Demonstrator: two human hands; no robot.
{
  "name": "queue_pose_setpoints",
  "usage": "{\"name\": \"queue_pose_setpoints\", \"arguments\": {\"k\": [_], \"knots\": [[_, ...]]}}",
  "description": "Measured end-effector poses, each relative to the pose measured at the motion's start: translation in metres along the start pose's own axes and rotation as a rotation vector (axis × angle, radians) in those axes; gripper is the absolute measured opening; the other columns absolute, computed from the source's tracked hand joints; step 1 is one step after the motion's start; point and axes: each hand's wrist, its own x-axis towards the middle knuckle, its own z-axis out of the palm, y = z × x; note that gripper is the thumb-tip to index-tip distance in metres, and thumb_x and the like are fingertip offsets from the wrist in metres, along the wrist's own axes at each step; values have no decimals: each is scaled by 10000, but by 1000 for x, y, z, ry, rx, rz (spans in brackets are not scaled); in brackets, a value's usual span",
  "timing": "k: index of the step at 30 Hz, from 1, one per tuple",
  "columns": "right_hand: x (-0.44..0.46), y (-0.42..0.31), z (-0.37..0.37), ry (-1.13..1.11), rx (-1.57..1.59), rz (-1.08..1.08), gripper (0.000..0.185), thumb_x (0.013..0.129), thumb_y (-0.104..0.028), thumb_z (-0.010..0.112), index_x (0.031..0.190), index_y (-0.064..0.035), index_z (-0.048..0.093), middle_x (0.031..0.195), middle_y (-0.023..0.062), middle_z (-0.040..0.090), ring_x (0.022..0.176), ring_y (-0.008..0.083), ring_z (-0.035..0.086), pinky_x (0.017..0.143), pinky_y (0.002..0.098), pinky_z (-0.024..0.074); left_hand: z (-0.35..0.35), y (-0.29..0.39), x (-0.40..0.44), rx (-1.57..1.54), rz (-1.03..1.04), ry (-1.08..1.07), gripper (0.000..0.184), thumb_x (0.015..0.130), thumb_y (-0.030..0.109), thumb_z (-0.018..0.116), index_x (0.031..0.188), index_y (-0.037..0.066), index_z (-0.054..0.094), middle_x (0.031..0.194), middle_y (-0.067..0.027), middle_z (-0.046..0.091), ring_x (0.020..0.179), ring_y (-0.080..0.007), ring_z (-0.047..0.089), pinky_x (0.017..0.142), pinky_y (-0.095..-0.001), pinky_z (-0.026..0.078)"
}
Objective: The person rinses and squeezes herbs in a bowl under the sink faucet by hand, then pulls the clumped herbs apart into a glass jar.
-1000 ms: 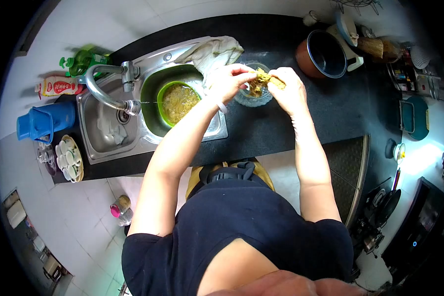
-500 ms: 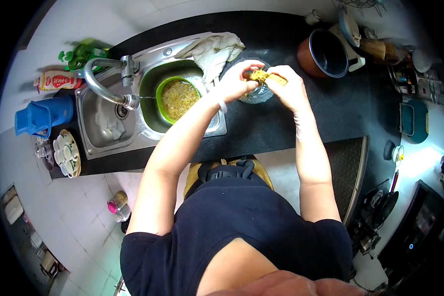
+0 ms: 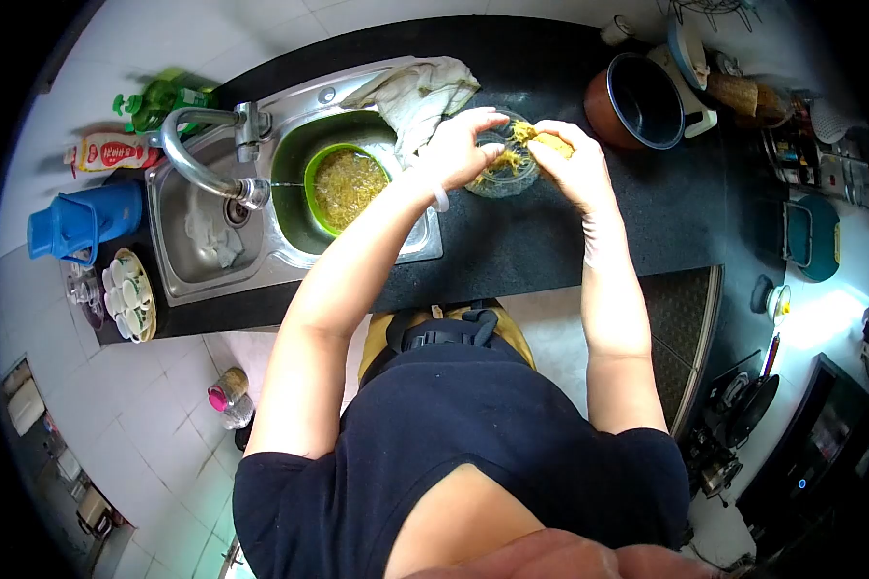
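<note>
My right hand [image 3: 579, 172] is closed around a yellow-orange clump [image 3: 556, 145], with loose yellow strands [image 3: 523, 131] sticking out toward the left. The clump's exact kind is hard to tell. Across from it, my left hand [image 3: 465, 151] has its thumb and fingers apart and holds nothing. Both hands are over a clear glass bowl [image 3: 500, 186] on the dark counter, with yellow shreds [image 3: 505, 160] showing in it. To the left, a green basin [image 3: 324, 224] holding water and yellow shreds sits inside a larger green tub [image 3: 293, 224] in the sink.
A running faucet [image 3: 203, 117] arches over the steel sink [image 3: 179, 280]. A crumpled cloth [image 3: 420, 96] drapes over the sink's back corner. A brown pot [image 3: 603, 116] stands at the right. Cups on a tray [image 3: 151, 333] and a blue pitcher [image 3: 116, 214] line the left end.
My left hand has opened and drawn away to the left from the yellow clump. My right hand still grips it, and shreds now show in the bowl between the hands.
</note>
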Motion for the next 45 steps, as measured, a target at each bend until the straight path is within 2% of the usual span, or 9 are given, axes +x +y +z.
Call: {"name": "queue_pose_setpoints", "arguments": {"k": [1,2,5,9,13,25,31,33,45], "knots": [[0,-2,1,3,52,46,282,747,-192,685,987,-51,642,966,87,637,886,171,610,793,299,477,-2,4,2,89,118,93,298,805,105,652,1096,47,616,978,-45,653,850,-108,620,693,-232,510],[0,-2,1,-14,178,87,258,776,-172,668,994,-36,636,957,74,640,864,140,600,779,283,478,-6,7,2,-259,-211,-107,257,815,98,644,1066,49,626,934,-34,652,811,-87,609,672,-220,502],[1,-3,7,-32,618,206,231,801,-134,646,999,-17,628,945,60,635,846,119,596,765,260,477,-17,19,0,-603,-453,-222,250,785,66,652,1034,72,643,999,-76,636,928,-121,590,782,-258,494],[3,5,16,-169,565,153,228,813,-150,645,999,-19,627,927,49,627,837,106,586,765,247,466,-13,35,-6,-868,-301,-53,242,790,51,643,1031,50,628,906,-50,650,815,-104,609,743,-248,504],[8,5,21,-63,450,180,311,800,-203,670,1034,-9,605,977,77,615,881,121,577,775,251,463,-7,22,-6,-456,-316,-74,254,802,96,673,1041,38,612,896,-25,635,764,-86,592,691,-222,501],[7,6,18,-60,1096,377,317,856,-78,537,1156,21,507,1078,129,575,988,216,575,862,344,481,-1,8,-12,-534,-344,47,48,793,48,622,832,41,595,710,30,569,626,-35,513,590,-186,438],[8,8,30,44,1171,342,342,892,-104,517,1217,-10,469,1145,126,534,1022,220,549,877,342,463,3,32,-15,-658,-297,-15,189,715,89,691,859,32,584,725,-22,579,680,-95,567,664,-237,487],[7,7,37,40,1106,316,408,885,-110,539,1272,-39,431,1140,119,520,1017,195,533,869,336,458,4,43,-15,-368,-167,49,190,725,94,704,862,29,589,733,-36,591,673,-103,575,651,-235,489],[5,4,15,38,1061,382,421,807,22,521,1218,-30,447,1097,122,508,1007,221,535,873,370,472,-7,9,-17,-944,-431,-7,128,792,47,647,902,21,587,804,-35,601,712,-108,586,671,-240,502]]}}
